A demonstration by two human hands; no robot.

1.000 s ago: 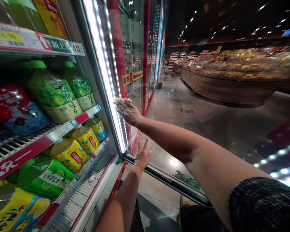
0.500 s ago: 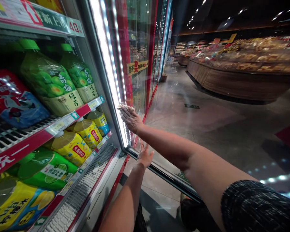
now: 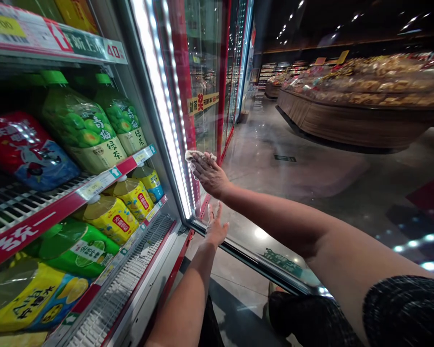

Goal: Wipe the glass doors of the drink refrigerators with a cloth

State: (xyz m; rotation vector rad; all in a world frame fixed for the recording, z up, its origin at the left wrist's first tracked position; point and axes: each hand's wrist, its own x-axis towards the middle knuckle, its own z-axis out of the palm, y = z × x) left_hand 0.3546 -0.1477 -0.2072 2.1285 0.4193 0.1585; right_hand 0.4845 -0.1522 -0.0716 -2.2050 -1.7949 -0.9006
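Note:
I face an open glass fridge door [image 3: 260,159] in a shop. My right hand [image 3: 209,172] presses a crumpled white cloth [image 3: 198,155] flat against the inside of the glass, near the lit door frame [image 3: 166,120]. Lower down, my left hand [image 3: 216,226] rests open with fingers spread on the same glass, close to the door's bottom rail. Both arms are stretched forward.
Fridge shelves [image 3: 94,185] at left hold green tea bottles [image 3: 79,127], yellow bottles [image 3: 130,197] and a red pack [image 3: 25,149]. A bare wire shelf [image 3: 130,274] lies at the bottom. Beyond the glass are a shiny floor and a long wooden food display [image 3: 354,120].
My right hand with the cloth has slid a little to the right across the glass, away from the lit frame. My left hand stays in about the same spot.

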